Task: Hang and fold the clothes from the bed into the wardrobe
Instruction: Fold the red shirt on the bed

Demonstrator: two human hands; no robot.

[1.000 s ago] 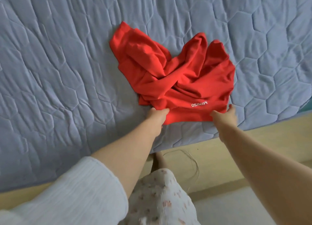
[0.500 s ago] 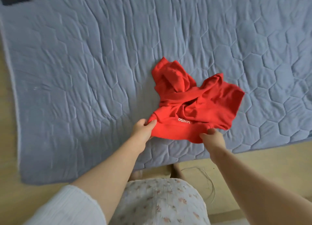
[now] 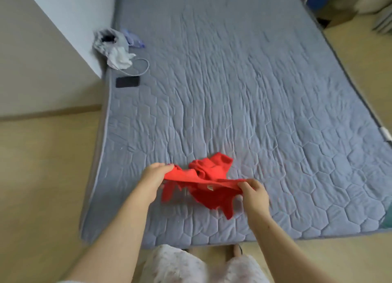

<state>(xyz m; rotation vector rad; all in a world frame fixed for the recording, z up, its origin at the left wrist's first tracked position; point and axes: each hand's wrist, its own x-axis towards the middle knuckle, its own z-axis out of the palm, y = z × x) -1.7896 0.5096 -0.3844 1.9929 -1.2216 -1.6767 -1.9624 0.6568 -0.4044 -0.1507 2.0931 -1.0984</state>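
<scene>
A red garment (image 3: 209, 176) hangs above the near part of the grey-blue quilted bed (image 3: 244, 87). My left hand (image 3: 153, 177) pinches its edge on the left and my right hand (image 3: 253, 194) grips the same edge on the right, so the edge is stretched between them. Part of the cloth droops below the hands and part still rests bunched on the bed behind. A small label shows on the stretched edge.
At the bed's far left corner lie a pile of white and grey cloth (image 3: 115, 49), a cable (image 3: 140, 67) and a dark phone (image 3: 127, 82). A white wall corner (image 3: 70, 28) stands left of the bed. Wooden floor (image 3: 42, 166) surrounds it.
Both hands have lifted the red garment's near edge off the bed and spread it between them. The view has pulled back, so most of the bed now shows.
</scene>
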